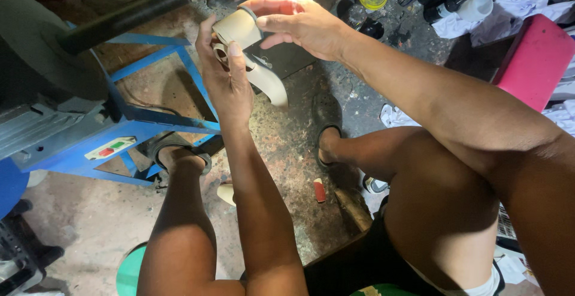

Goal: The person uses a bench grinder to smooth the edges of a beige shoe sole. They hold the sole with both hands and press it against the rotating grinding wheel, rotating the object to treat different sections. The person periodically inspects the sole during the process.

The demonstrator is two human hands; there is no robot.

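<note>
Two hands hold a smooth, curved beige shoe piece (251, 62) up by a spinning machine.

The left hand (224, 77) wraps around the piece from below, thumb pressed on its side. The right hand (296, 20) pinches the round top end between thumb and fingers. The long dark round metal shaft (138, 11) sits just above it, close to the fingers. The blue metal frame (162, 122) stands to the left. Below lies rough, stained floor (287, 146), with open room between the knees.
</note>
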